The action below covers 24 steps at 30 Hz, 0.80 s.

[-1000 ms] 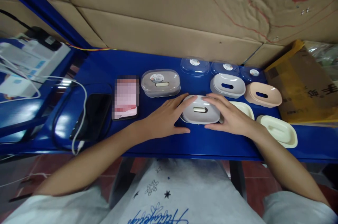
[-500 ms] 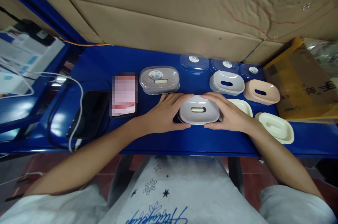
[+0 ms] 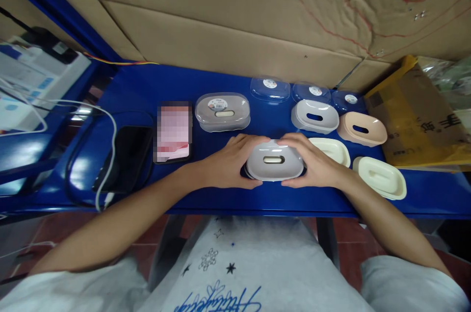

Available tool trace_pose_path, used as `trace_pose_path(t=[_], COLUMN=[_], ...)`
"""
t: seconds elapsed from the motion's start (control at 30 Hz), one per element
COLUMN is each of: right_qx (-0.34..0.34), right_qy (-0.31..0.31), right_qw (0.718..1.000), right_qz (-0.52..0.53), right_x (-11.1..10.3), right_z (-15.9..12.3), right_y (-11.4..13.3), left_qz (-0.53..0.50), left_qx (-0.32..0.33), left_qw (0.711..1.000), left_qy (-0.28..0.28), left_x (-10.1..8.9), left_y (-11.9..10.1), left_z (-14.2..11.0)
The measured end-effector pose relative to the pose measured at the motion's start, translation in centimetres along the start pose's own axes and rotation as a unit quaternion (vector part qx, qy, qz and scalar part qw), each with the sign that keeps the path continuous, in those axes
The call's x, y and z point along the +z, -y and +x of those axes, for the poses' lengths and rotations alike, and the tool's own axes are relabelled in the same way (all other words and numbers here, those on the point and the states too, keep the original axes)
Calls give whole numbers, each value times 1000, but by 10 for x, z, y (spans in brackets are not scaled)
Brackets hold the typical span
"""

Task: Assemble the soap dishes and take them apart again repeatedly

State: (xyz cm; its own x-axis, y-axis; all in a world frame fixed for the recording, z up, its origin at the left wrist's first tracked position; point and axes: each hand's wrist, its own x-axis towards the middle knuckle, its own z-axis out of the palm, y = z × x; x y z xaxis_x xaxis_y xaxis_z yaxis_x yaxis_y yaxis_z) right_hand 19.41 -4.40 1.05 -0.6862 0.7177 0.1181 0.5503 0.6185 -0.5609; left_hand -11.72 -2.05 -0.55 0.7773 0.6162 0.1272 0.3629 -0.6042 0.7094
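Observation:
Between my two hands is a light grey oval soap dish (image 3: 275, 170) with a slot in its middle, a cream piece showing through the slot. My left hand (image 3: 235, 162) grips its left end, fingers behind and thumb in front. The right end is gripped the same way by my right hand (image 3: 312, 161). Just right of that hand lies a cream oval tray (image 3: 339, 151), partly covered by it. Farther right is a second cream tray (image 3: 382, 178). Behind them stand a grey slotted dish (image 3: 315, 117) and a peach slotted dish (image 3: 362, 129).
A lidded grey soap dish (image 3: 222, 113) stands at back left, beside a phone (image 3: 172, 131) with a blurred screen. Clear lids (image 3: 270, 90) line the back. A cardboard box (image 3: 415, 120) bounds the right; a dark device (image 3: 128, 160) and white cable (image 3: 111, 155) lie left.
My hands and the held grey soap dish have shifted slightly toward me and a little left. The hold is unchanged, and the other pieces stay in place on the table.

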Motion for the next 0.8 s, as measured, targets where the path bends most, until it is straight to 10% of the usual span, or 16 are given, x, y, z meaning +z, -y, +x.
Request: trace_pose_path(t=[0.8], right_qx=[7], right_qy=[58], right_qw=[997], right_qz=[-53], right_x=[1], right_z=[-5], right_y=[6], left_qz=[52], left_qx=[-39], left_qw=[996], left_qy=[58], left_x=[2], left_y=[-8], left_z=[-3])
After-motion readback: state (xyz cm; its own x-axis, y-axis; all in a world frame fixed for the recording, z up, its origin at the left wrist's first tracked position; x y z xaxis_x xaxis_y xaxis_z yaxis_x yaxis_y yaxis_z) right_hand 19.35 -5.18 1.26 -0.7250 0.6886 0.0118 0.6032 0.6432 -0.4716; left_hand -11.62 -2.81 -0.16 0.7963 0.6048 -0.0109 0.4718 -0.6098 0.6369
